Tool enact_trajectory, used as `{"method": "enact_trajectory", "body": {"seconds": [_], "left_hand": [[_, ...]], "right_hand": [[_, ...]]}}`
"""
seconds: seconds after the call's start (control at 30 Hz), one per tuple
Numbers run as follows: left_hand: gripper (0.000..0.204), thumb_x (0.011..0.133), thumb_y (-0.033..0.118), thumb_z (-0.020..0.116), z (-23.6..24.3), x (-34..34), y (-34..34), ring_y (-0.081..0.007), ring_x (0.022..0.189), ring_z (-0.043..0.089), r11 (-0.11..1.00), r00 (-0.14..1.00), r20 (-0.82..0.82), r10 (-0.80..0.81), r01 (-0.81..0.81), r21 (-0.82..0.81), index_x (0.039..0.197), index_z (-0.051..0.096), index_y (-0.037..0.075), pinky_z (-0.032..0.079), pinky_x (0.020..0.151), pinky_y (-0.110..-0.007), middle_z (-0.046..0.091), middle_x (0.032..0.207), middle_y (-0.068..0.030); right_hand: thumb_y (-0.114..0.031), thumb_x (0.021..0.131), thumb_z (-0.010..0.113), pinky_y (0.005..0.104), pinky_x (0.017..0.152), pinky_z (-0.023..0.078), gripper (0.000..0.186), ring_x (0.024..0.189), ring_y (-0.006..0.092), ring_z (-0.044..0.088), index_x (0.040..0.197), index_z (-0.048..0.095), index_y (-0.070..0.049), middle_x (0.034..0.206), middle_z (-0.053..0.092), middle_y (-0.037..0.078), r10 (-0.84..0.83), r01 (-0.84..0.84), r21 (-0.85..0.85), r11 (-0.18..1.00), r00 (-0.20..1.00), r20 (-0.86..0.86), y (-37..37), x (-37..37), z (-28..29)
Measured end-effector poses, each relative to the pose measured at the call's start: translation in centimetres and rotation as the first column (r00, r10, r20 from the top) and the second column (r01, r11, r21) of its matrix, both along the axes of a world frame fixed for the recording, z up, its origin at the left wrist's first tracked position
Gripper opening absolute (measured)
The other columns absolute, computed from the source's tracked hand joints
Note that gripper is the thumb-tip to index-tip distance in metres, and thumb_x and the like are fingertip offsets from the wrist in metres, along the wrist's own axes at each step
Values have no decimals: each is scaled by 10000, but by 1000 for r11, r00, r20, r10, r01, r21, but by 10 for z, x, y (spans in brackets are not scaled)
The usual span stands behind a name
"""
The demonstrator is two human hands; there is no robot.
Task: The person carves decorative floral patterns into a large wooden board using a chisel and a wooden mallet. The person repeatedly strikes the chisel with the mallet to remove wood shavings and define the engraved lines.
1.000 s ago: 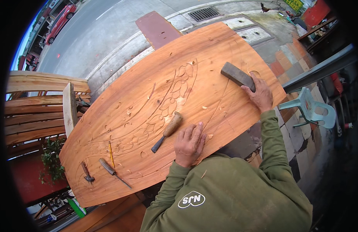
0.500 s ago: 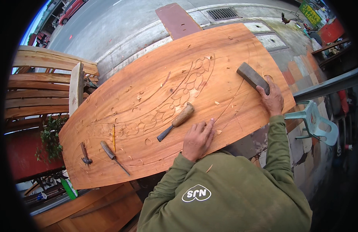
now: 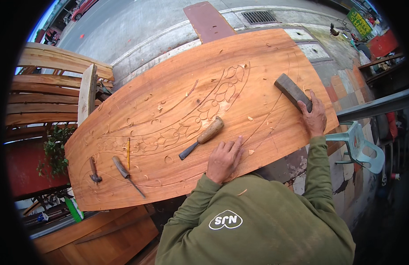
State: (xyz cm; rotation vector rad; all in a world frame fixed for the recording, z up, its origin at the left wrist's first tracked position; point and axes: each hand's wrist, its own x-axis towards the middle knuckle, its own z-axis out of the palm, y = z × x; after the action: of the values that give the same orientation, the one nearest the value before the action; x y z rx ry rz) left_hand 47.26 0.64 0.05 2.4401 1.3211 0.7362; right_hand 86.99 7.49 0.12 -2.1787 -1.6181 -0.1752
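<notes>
A large orange-brown wooden panel [image 3: 182,176] lies before me, with a carved band of leaves and scrolls along it. My right hand [image 3: 316,115] is closed on the near end of a dark rectangular wooden block [image 3: 292,91], which rests on the panel's right part. Fingers stretched out, my left hand [image 3: 224,159] lies flat near the panel's close edge. Just left of it is a wide chisel [image 3: 209,131] with a thick wooden handle. Farther left lie a yellow pencil [image 3: 128,152], a narrow chisel [image 3: 121,168] and a small hammer [image 3: 94,170].
Curled wood shavings are scattered over the panel. Slatted timber [image 3: 45,95] and a leafy plant [image 3: 56,150] stand at the left. A pale green plastic chair [image 3: 359,148] is at the right. Beyond the panel are a brownish plank [image 3: 209,22], a drain grate [image 3: 259,17] and the road.
The whole view has shifted slightly. Both hands and the block keep about the same places on the panel.
</notes>
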Motion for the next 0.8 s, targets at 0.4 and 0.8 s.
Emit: {"method": "enact_trajectory", "body": {"seconds": [0.4,0.8], "left_hand": [[537,942,183,815,-5,-3,2,-275,858,659,1000,1000,28,10,-11,18,1457,685,105,563,724,-382,711,1085,-95],[517,936,167,816,0,-4,5,-286,881,662,999,999,50,22,-23,22,1436,698,108,566,742,-393,715,1089,-88]], "right_hand": [[-653,980,691,495,967,545,750,1156,393,680,1500,639,-116,1231,731,202,16,-16,-34,999,1000,-24,3,-2,2],[-665,981,687,490,986,546,756,1174,401,679,1493,649,-111,1251,738,210,-1,-1,-19,1000,997,-74,4,-1,3]]}}
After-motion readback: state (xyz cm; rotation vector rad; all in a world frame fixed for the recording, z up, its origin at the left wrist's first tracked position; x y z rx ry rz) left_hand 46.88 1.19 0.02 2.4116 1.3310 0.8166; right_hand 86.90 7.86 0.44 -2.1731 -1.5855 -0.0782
